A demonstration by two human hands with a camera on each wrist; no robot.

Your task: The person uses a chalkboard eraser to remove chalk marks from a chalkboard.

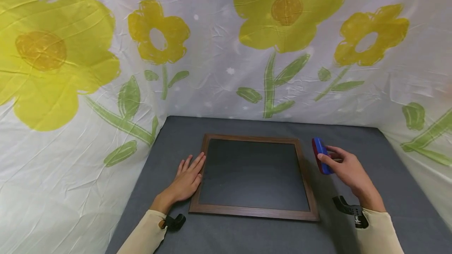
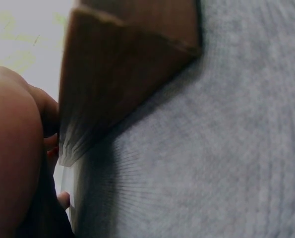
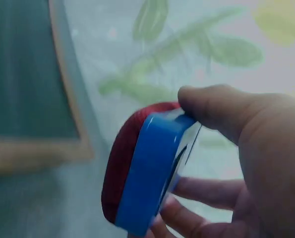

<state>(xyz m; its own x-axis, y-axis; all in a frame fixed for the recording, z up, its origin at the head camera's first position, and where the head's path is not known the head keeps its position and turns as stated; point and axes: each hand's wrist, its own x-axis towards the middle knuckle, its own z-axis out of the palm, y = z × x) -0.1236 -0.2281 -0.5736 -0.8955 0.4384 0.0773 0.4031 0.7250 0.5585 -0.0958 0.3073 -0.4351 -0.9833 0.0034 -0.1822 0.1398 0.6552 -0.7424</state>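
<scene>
head view: small chalkboard w/ dark slate face & brown wooden frame (image 1: 254,175) lies flat on grey bench (image 1: 353,230). left hand (image 1: 187,179) rests flat, fingers straight, against frame's left edge. right hand (image 1: 347,167) pinches blue-backed eraser w/ red felt pad (image 1: 320,155), held upright just off frame's right edge, not on slate yet. judgement: turn felt side down, keep it flat to the slate, press w/ left so board won't slide, wipe in even overlapping strokes.
</scene>
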